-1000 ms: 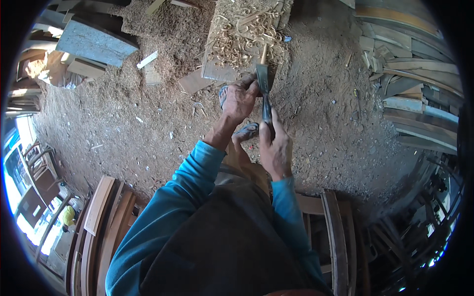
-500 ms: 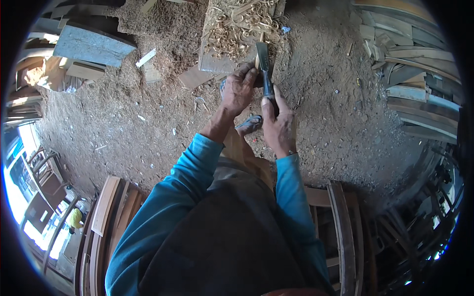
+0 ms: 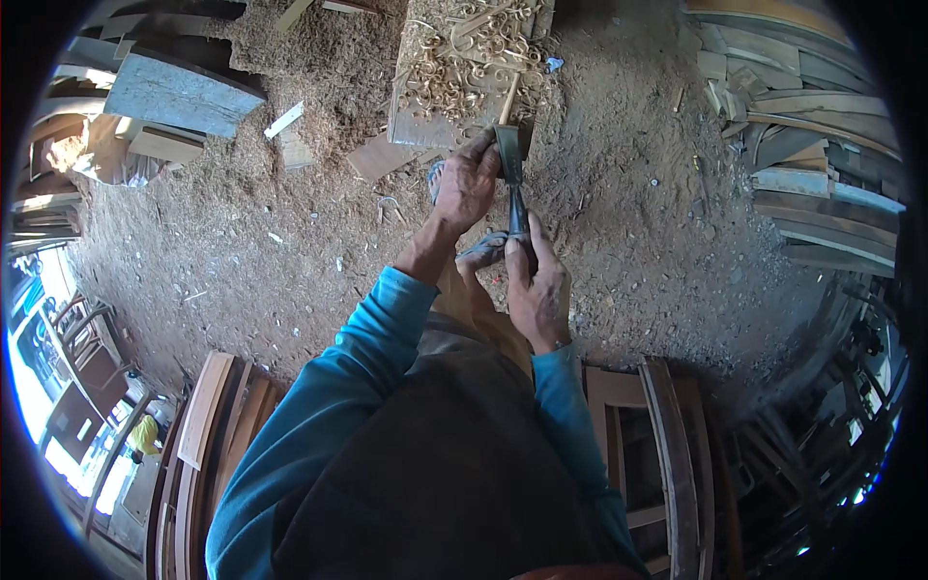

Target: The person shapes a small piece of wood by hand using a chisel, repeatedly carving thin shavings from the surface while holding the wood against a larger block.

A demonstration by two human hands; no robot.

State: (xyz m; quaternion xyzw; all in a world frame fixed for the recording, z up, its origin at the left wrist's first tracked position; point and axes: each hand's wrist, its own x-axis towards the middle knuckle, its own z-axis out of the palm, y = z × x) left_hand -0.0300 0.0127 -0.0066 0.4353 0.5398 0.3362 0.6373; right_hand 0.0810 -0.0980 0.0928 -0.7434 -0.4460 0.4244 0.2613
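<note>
The left hand (image 3: 466, 184) is clenched around the upper part of a dark metal chisel-like tool (image 3: 511, 179), fingers wrapped over its flat, dull blade just below a pale wooden handle (image 3: 507, 99). The right hand (image 3: 537, 285) has its grip on the lower end of the same tool — fingers stretched up along the narrow dark shaft, thumb alongside. So the tool stands nearly upright between both hands, out in front of the person's knees, above the dirt floor (image 3: 657, 222).

Both forearms wear smooth teal sleeves (image 3: 358, 387). Just under the hands lies a grey sandal (image 3: 483, 249) on a foot.

Beyond the tool's handle sits a rough wooden block (image 3: 416, 121), its top heaped with curly pale wood shavings (image 3: 464, 58). The floor is gritty brown earth strewn with sawdust and small offcuts (image 3: 283, 121). To the right — a stack of curved, weathered planks (image 3: 802, 184). To the upper left, a grey slab-like board (image 3: 174, 92). Bent wooden frame parts (image 3: 667, 454) lie by the person's right side, and more curved slats (image 3: 208, 425) by the left.
</note>
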